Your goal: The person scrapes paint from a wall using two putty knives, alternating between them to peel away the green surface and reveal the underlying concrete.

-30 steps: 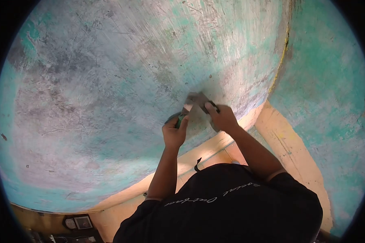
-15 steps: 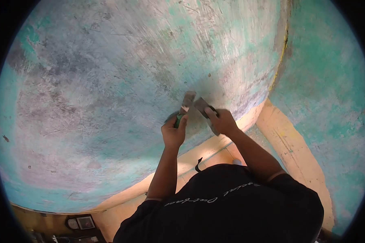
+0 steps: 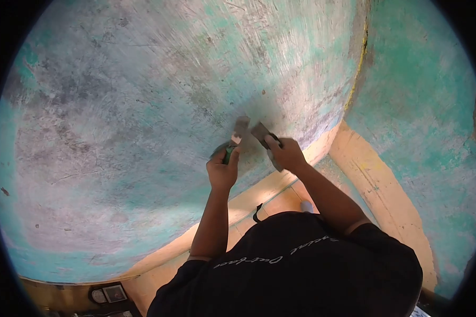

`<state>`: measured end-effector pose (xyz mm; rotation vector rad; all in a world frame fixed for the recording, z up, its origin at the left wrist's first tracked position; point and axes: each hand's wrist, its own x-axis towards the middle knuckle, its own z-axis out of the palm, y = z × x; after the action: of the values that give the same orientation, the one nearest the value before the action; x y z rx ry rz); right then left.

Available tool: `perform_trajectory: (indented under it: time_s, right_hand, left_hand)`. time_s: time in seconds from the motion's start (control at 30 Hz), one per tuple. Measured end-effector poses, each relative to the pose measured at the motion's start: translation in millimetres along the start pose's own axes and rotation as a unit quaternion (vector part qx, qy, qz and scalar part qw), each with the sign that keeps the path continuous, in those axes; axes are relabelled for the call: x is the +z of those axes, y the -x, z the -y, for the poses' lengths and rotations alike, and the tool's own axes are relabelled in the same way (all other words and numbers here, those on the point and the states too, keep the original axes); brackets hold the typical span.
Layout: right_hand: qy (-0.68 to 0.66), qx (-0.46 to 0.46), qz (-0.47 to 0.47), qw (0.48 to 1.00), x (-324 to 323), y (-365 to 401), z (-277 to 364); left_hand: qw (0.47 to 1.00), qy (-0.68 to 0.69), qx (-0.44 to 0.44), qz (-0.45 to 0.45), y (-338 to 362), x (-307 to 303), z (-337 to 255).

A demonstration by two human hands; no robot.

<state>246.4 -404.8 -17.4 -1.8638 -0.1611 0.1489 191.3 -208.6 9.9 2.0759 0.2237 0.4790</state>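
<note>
My left hand (image 3: pixel 222 171) is closed around the green handle of a putty knife (image 3: pixel 241 127). Its narrow blade points up, with pale material on it near the handle. My right hand (image 3: pixel 289 155) grips a flat, dark-handled trowel (image 3: pixel 259 130), its plate tilted and partly hidden behind the fingers. Only a small gap separates the two blades. Both tools are in front of a patchy wall (image 3: pixel 143 137) of worn turquoise and grey, with shadows falling on it beside the hands.
At right, a second green wall (image 3: pixel 423 105) meets this one along a yellowish corner line (image 3: pixel 363 53). A bare tan strip (image 3: pixel 381 185) runs along the wall bottoms above the tiled floor (image 3: pixel 283 205). Framed items (image 3: pixel 115 294) stand at the lower left.
Both hands and their tools sit slightly further left in view, as does the wall with its corner. The grips are the same, and the blades stay close together.
</note>
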Motion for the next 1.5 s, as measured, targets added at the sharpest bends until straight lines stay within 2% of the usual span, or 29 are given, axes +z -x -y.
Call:
perform_trajectory:
  time_s: [0.07,0.17,0.2,0.3,0.37,0.4,0.47,0.53,0.6,0.7,0.8,0.9,1.0,1.03,1.07,1.13,1.23,1.37,1.47,1.5]
  right_hand:
    - [-0.034,-0.033,0.010,0.999,-9,-4,35]
    - [-0.018,-0.042,0.023,0.999,-10,-18,47]
    - [0.009,-0.034,0.027,0.999,-10,-19,44]
    - [0.081,0.006,0.056,0.995,-4,-13,9]
    - [0.119,0.055,0.087,0.988,-3,-7,-22]
    - [0.107,0.043,0.060,0.992,-2,-5,-24]
    - [0.080,0.024,0.007,0.996,1,-2,-28]
    - [0.011,-0.028,-0.013,0.999,-7,-8,3]
    - [0.033,-0.059,-0.014,0.998,-20,-18,33]
    - [0.067,-0.086,-0.009,0.994,-30,-37,36]
    - [0.192,-0.136,-0.011,0.972,-23,-37,5]
    - [0.215,0.050,0.152,0.964,-29,-24,6]
    - [0.231,-0.057,0.058,0.970,-26,-25,10]
    - [0.191,-0.110,-0.012,0.975,-22,-28,16]
    - [0.141,-0.123,-0.034,0.982,-24,-32,25]
    - [0.127,-0.151,-0.044,0.979,-34,-33,53]
    - [0.119,-0.144,-0.023,0.982,-30,-39,41]
    - [0.321,-0.131,0.085,0.934,-11,-34,-7]
    - [0.279,-0.090,0.089,0.952,-8,-27,0]
    - [0.248,-0.087,0.051,0.964,-8,-27,9]
  left_hand:
    - [1.000,-0.012,0.010,0.003,6,12,10]
    - [1.000,0.005,0.003,0.012,6,18,16]
    - [1.000,0.015,-0.006,0.015,6,16,17]
    - [0.998,0.042,0.044,-0.025,-1,1,0]
    - [0.999,0.033,0.001,-0.001,-1,-8,-8]
    - [0.999,0.026,-0.020,0.013,-1,-12,-8]
    - [0.999,0.050,0.000,-0.007,3,-3,-3]
    - [0.996,0.093,-0.009,-0.001,12,5,8]
    - [0.986,0.158,-0.040,0.029,16,12,20]
    - [0.974,0.222,-0.006,0.042,21,19,41]
    - [0.970,0.238,0.035,0.033,17,12,40]
    - [0.967,0.248,0.050,0.019,12,7,33]
    - [0.968,0.246,0.033,0.037,14,13,43]
    - [0.969,0.243,0.020,0.044,18,14,42]
    - [0.968,0.245,0.006,0.047,22,16,47]
    - [0.966,0.250,-0.018,0.057,27,20,58]
    - [0.961,0.269,-0.014,0.058,29,17,60]
    - [0.952,0.302,0.019,0.031,23,5,45]
    - [0.953,0.301,0.030,0.028,15,1,40]
    - [0.954,0.296,0.026,0.030,17,1,41]
